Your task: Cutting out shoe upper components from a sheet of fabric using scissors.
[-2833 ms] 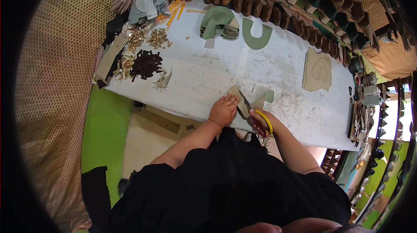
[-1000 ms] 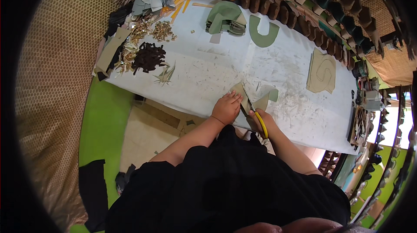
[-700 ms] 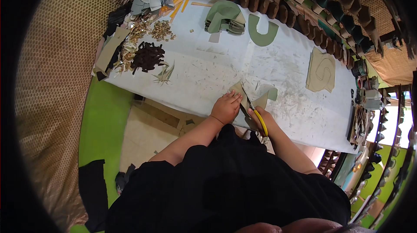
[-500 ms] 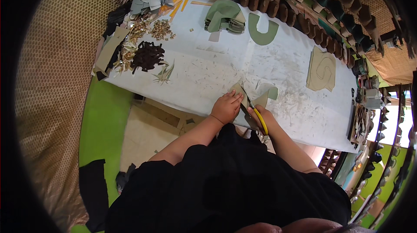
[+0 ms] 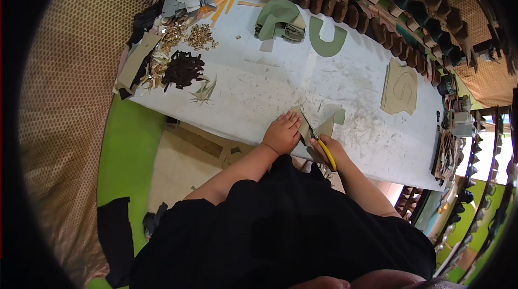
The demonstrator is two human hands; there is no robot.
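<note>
My right hand [image 5: 335,151] is closed round a pair of scissors [image 5: 328,156] with yellow handles. Their blades point away from me and lie across a tan-green sheet piece [image 5: 305,131] near the table's front edge. Pressing on the left part of that piece, my left hand [image 5: 283,132] lies flat with fingers stretched forward, close to the blades. Right of the blades, another part of the sheet [image 5: 326,126] stands off, and a green flap [image 5: 339,116] shows at its far end. Whether the two parts still join is hard to make out.
On the white table [image 5: 248,87] lie a stack of green pieces [image 5: 279,19], a green U-shaped piece [image 5: 328,41], a marked tan sheet [image 5: 400,87], dark brown strips [image 5: 184,69], gold fittings [image 5: 200,36] and pointed scraps [image 5: 204,92]. Brown shoe forms [image 5: 340,11] line the far edge.
The scissors and my right hand have shifted slightly right and toward me. My left hand stays on the sheet almost unmoved.
</note>
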